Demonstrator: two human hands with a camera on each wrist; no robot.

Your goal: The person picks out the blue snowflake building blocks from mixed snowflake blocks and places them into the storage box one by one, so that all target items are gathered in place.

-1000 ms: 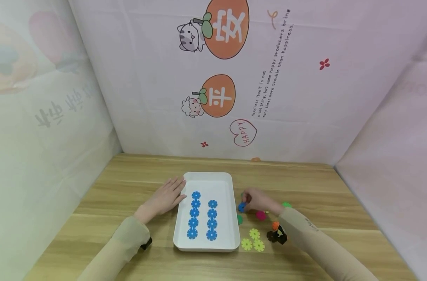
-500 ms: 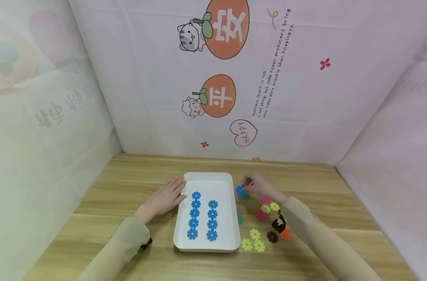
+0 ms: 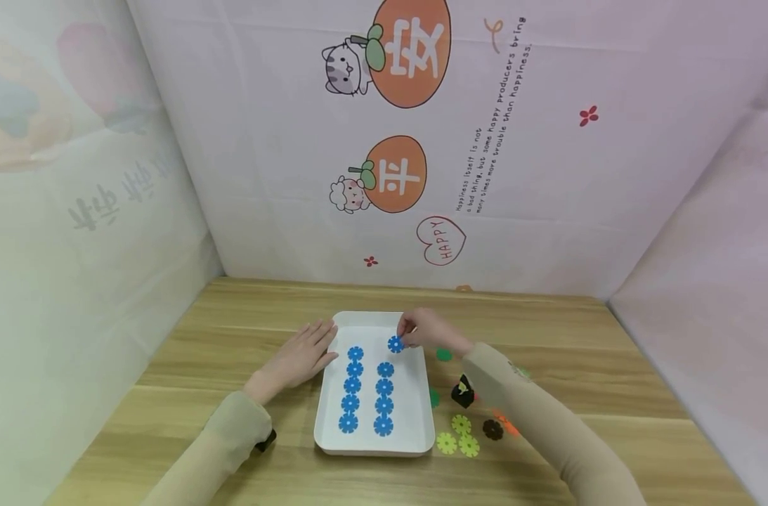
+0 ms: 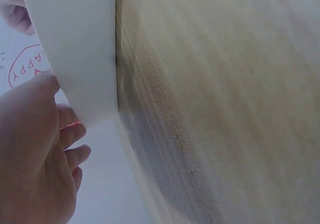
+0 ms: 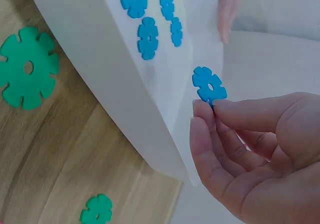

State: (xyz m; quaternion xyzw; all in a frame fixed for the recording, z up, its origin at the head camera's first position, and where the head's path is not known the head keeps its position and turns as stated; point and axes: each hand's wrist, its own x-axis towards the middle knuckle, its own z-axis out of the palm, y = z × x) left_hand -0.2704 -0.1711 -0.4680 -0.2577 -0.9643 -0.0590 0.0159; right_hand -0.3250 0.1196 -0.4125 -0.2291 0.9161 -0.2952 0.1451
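Observation:
Between thumb and fingertips my right hand (image 3: pixel 431 329) pinches a blue snowflake disc (image 5: pixel 209 84), held over the far right part of a white tray (image 3: pixel 372 444). Inside the tray lie two columns of blue snowflake discs; the left column (image 3: pixel 352 386) reaches farther back than the right column (image 3: pixel 384 387). My left hand (image 3: pixel 300 355) rests against the tray's left edge with its fingers extended. In the left wrist view its thumb and fingers touch the white tray wall (image 4: pixel 75 44).
Right of the tray lie green discs (image 3: pixel 444 355), several yellow-green discs (image 3: pixel 461 424), a dark brown disc (image 3: pixel 492 429) and orange pieces (image 3: pixel 505 422). A black wrist device (image 3: pixel 463 392) hangs under my right sleeve. A printed cloth wall stands behind the table.
My right hand has picked up the blue disc from beside the tray and carried it left over the tray's rim. My left hand has stayed at the tray's left edge.

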